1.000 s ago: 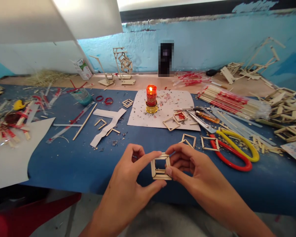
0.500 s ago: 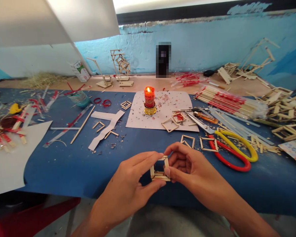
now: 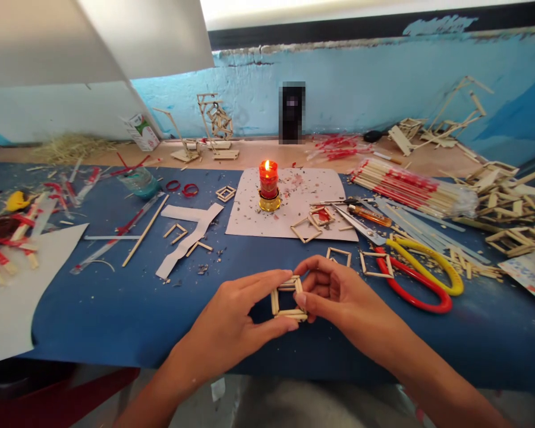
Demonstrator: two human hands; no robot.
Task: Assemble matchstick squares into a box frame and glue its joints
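Note:
Between both hands, just above the blue table cover, is a small square frame of wooden sticks (image 3: 289, 314). My left hand (image 3: 236, 312) grips it from the left, fingers along the top edge and thumb under the bottom edge. My right hand (image 3: 339, 294) pinches its right side with thumb and forefinger; the other fingers curl behind. Beyond the hands lie two loose square stick frames, one (image 3: 339, 257) near my right fingers and another (image 3: 376, 264) overlapping the scissors' red handle. The scissors (image 3: 421, 267) have red and yellow handles.
A lit red candle (image 3: 268, 181) stands on white paper (image 3: 249, 217) scattered with dark bits. Bundled sticks in plastic (image 3: 410, 187) and an orange lighter (image 3: 369, 215) lie right. Left are paper strips (image 3: 191, 238), a long stick (image 3: 145, 230) and a glass of bluish liquid (image 3: 140, 184).
The stick frame has tilted so its square opening faces me more directly. Both hands keep hold of it. The whole view has shifted slightly.

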